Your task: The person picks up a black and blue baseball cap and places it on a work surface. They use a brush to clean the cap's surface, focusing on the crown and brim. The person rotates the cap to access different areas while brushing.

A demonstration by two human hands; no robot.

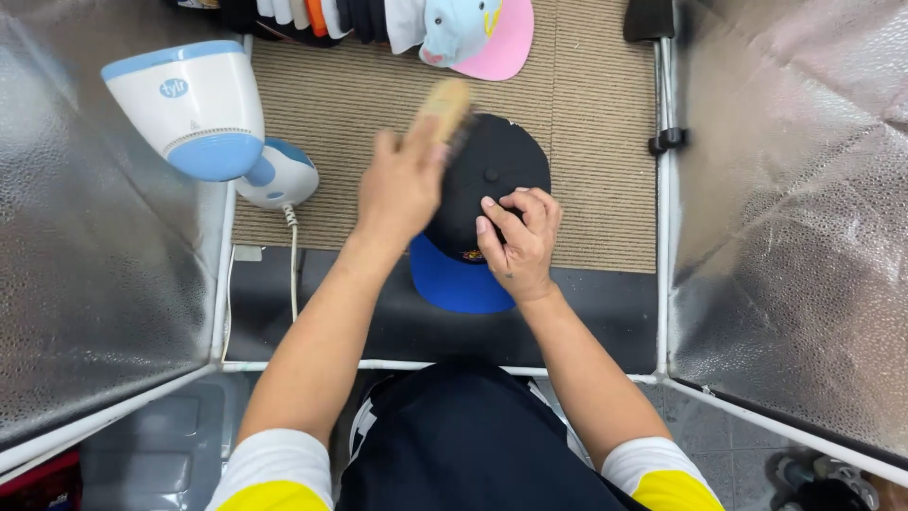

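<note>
A black cap point(497, 166) with a blue brim point(452, 282) lies on the ribbed tan mat point(586, 142), brim toward me. My left hand point(402, 185) grips a wooden brush point(443, 106) and holds it against the cap's left side; the brush is blurred. My right hand point(518, 241) presses down on the cap's front right, fingers curled over the crown, holding it in place.
A white and blue handheld appliance point(194, 109) with a cord stands at the left. A pink and light-blue cap point(478, 33) and a row of stacked caps point(312, 17) lie at the far edge. Silver reflective panels point(785, 218) wall both sides, on a white frame.
</note>
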